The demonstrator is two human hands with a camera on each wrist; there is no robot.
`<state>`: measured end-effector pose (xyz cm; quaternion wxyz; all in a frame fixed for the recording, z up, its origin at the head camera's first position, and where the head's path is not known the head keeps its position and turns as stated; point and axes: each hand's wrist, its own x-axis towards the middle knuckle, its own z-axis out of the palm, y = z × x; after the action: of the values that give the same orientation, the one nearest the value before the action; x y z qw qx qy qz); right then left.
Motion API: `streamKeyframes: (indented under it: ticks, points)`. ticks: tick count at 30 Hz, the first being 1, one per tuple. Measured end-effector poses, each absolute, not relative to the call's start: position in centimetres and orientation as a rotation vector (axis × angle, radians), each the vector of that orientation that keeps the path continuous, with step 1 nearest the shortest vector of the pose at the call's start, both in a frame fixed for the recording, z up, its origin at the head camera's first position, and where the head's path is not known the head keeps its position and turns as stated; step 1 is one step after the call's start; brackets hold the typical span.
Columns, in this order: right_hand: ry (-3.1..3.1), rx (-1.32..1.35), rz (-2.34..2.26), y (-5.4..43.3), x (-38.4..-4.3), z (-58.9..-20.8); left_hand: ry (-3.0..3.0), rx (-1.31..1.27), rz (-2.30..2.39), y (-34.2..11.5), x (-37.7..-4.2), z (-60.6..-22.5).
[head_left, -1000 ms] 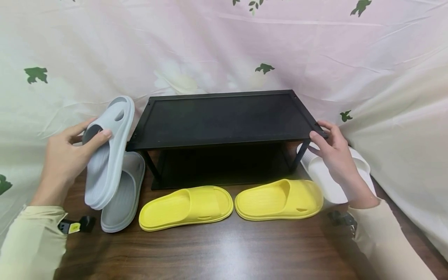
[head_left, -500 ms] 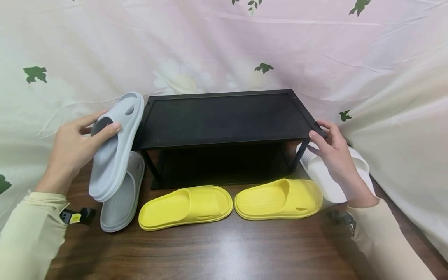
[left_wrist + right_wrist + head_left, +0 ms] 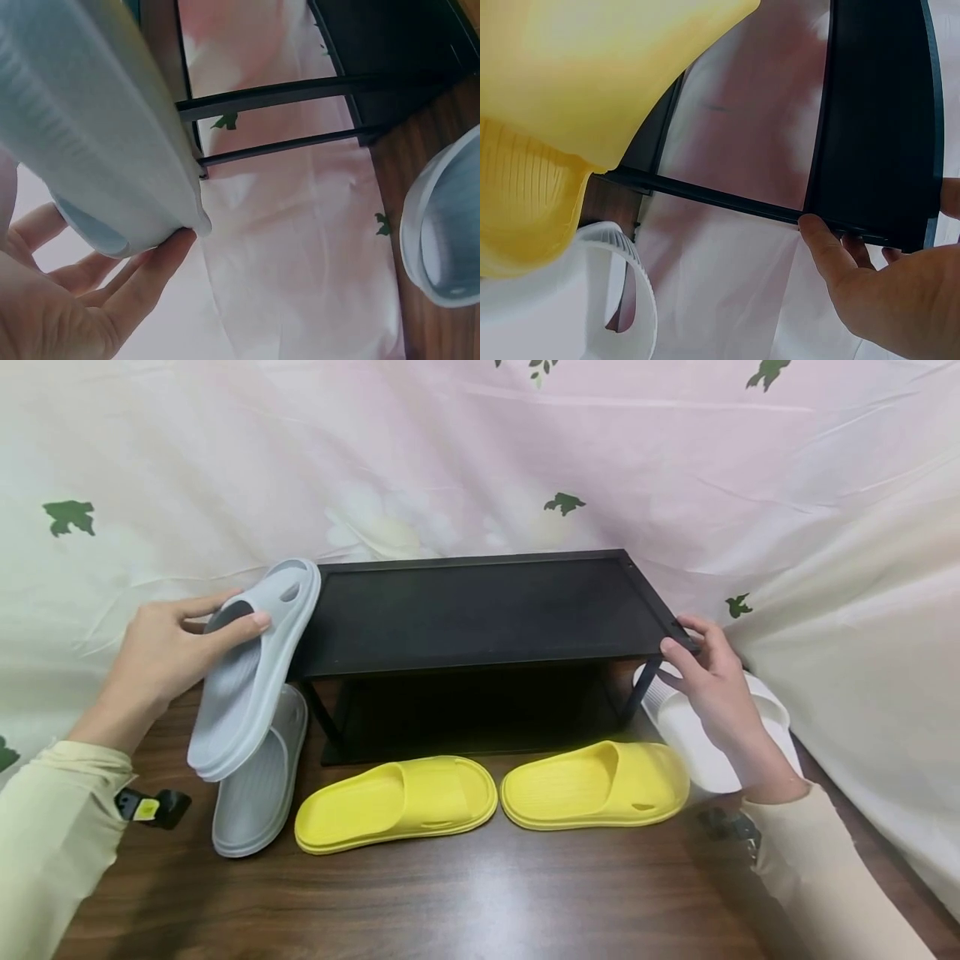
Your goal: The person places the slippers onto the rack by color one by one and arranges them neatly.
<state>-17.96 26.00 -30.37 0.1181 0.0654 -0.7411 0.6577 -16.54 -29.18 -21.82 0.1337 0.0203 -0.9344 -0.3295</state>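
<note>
My left hand (image 3: 176, 643) grips a light grey slipper (image 3: 258, 668) by its strap, thumb on top, sole tilted and toe up beside the rack's left end. In the left wrist view the fingers curl around the same slipper (image 3: 97, 135). Below it a second grey slipper (image 3: 258, 793) lies on the table, partly covered. My right hand (image 3: 716, 693) holds the near right corner of the black two-tier rack (image 3: 480, 610), thumb at the front edge. The right wrist view shows the fingers at the corner of the rack (image 3: 877, 127).
Two yellow slippers, one on the left (image 3: 397, 806) and one on the right (image 3: 596, 787), lie sideways in front of the rack. White slippers (image 3: 697, 735) sit under my right forearm. A patterned cloth (image 3: 450, 460) hangs close behind the rack on the wooden table (image 3: 450, 902).
My left hand has carried the grey slipper to the right and slightly up, so it now overlaps the rack's left end in the head view. The right hand stays at its corner.
</note>
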Motion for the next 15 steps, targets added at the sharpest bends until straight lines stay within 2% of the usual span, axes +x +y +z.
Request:
streamKeyframes:
  ticks: [8, 15]
  points:
    - [-2.163, 0.189, 1.937, 26.1, -17.9, -30.2, -2.75, 0.007, -0.942, -28.5, -17.3, -20.4]
    - [-2.178, 0.188, 1.931, 26.1, -18.1, -30.1, -2.847, 0.068, -0.957, -27.8, -18.9, -19.1]
